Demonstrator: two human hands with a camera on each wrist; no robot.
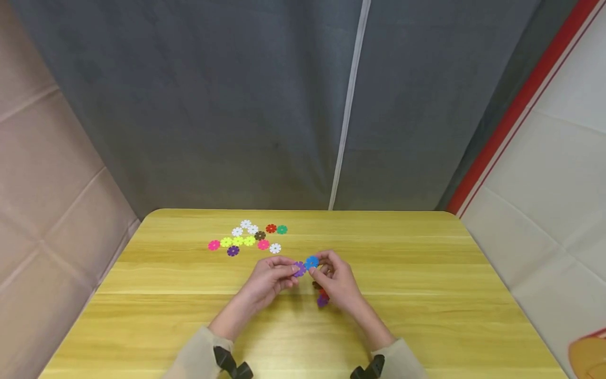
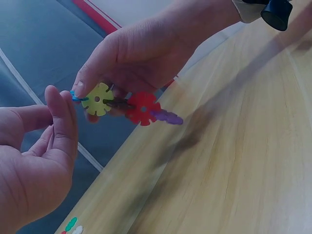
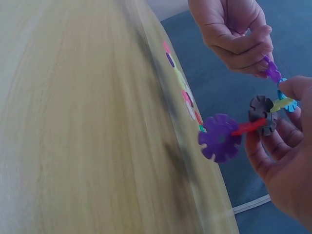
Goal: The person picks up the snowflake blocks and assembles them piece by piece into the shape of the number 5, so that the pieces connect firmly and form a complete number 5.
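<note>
Above the counter [image 1: 426, 295], the left hand [image 1: 270, 281] pinches a purple disc [image 1: 299, 269]; the right hand [image 1: 338, 281] grips a linked chain [image 3: 243, 129]. Misaligned slots could pop the chain apart.

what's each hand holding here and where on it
Left hand pinches a loose purple disc by its edge; right hand holds the linked disc chain near its blue end.

I count thirteen loose discs on the desk [image 1: 426, 295]: four white [image 1: 245, 224], three yellow-green [image 1: 238, 241], two pink [image 1: 214, 245], one red [image 1: 271, 228], one green [image 1: 282, 229], one brown [image 1: 260, 236], one purple [image 1: 233, 251]. Two hands. Joined chain [image 3: 253, 124]: five discs, plus one separate purple disc [image 1: 299, 269]
</note>
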